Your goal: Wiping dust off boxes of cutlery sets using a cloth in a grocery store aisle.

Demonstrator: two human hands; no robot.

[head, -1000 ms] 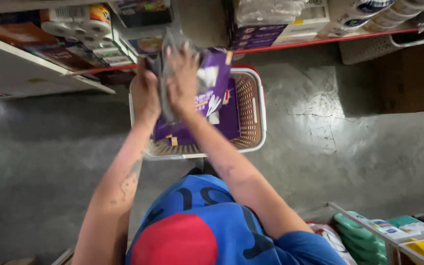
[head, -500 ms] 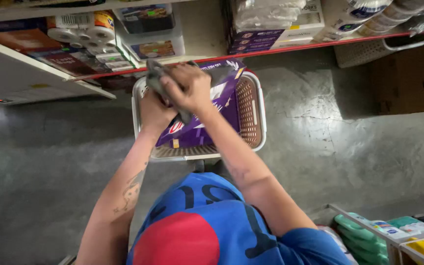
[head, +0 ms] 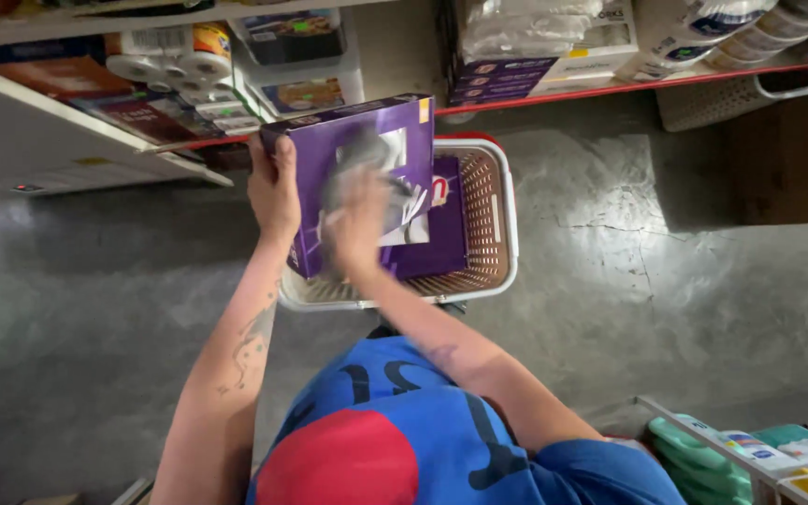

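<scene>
My left hand (head: pixel 273 192) grips the left edge of a flat purple box (head: pixel 395 140) and holds it face up over a basket (head: pixel 507 224) with a white rim and brown mesh walls. My right hand (head: pixel 355 224) lies on the face of that box, blurred by motion, closed on a grey cloth (head: pixel 359 157). A second purple box (head: pixel 440 229) lies inside the basket underneath.
A shelf (head: pixel 67 122) at the upper left carries boxes and round tins. A red-edged shelf (head: pixel 610 84) at the back bears wrapped packs. A white basket (head: pixel 703 108) and a cardboard box (head: pixel 797 159) stand at the right, green packs (head: pixel 694 458) at the lower right. The floor is grey concrete.
Both hands were bunched on the grey cloth above the basket. Now the left hand holds a purple box up by its edge and the right hand sweeps the cloth over it.
</scene>
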